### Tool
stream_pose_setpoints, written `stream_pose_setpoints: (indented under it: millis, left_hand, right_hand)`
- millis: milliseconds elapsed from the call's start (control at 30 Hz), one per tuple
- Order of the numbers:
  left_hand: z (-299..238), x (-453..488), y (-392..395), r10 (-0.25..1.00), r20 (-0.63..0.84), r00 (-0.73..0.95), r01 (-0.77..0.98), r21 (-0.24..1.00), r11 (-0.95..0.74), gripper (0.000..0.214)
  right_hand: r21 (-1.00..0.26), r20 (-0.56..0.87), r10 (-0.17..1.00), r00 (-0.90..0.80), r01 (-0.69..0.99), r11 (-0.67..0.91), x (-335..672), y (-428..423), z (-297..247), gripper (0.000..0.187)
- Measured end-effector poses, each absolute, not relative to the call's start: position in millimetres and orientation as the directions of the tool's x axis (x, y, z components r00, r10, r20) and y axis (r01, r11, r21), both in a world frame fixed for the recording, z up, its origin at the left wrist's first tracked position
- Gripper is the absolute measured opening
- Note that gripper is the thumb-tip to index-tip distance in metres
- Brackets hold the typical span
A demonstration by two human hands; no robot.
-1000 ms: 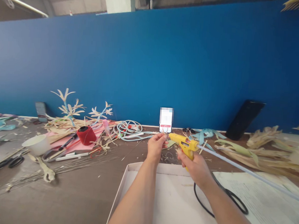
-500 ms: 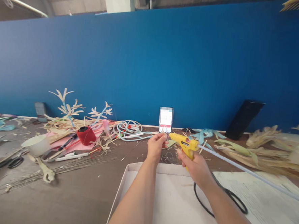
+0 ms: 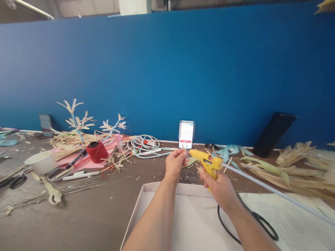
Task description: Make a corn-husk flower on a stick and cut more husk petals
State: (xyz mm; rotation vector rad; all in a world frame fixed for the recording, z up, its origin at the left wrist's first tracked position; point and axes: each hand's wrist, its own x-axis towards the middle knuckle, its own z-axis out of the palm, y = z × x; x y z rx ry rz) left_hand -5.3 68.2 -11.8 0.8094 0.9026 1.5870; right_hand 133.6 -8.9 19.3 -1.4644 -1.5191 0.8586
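My right hand (image 3: pixel 219 187) is wrapped round the grip of a yellow hot glue gun (image 3: pixel 206 159). A long, pale glue stick (image 3: pixel 268 184) runs out of the gun's back end toward the right. The nozzle points left, close to the fingertips of my left hand (image 3: pixel 175 163). Those fingers are pinched together on something small and pale, too small to name. Both hands are held above the far edge of a shallow white box lid (image 3: pixel 192 214). A black cord (image 3: pixel 227 229) hangs below the gun.
Behind my hands a lit phone (image 3: pixel 186 135) leans on the blue wall. To the left lie a red spool (image 3: pixel 97 152), a white cup (image 3: pixel 40 162), scissors (image 3: pixel 18 181), thin wires and husk flowers (image 3: pixel 79 124). Dried husks (image 3: pixel 292 176) and a printed sheet (image 3: pixel 300 224) are on the right.
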Motion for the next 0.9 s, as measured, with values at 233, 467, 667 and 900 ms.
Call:
stream_pose_setpoints:
  millis: [233, 467, 667, 900]
  left_hand:
    - [-11, -5, 67, 0.983, 0.043, -0.181, -0.463, 0.878, -0.124, 0.029]
    - [-12, -5, 68, 0.983, 0.053, -0.176, -0.461, 0.878, -0.130, 0.031]
    - [-12, -4, 67, 0.985, 0.053, -0.163, -0.466, 0.876, -0.124, 0.030]
    - [-12, -6, 67, 0.982, 0.050, -0.183, -0.474, 0.870, -0.132, 0.030]
  right_hand:
    - [-0.911, 0.124, 0.992, 0.026, 0.400, 0.104, 134, -8, 19, 0.037]
    - [-0.924, 0.109, 0.991, 0.073, 0.375, 0.074, 134, -9, 23, 0.038]
    - [-0.965, 0.142, 0.975, 0.168, 0.241, 0.099, 145, -8, 34, 0.042]
    - [-0.993, -0.064, 0.979, 0.192, -0.106, -0.044, 206, -33, 44, 0.026]
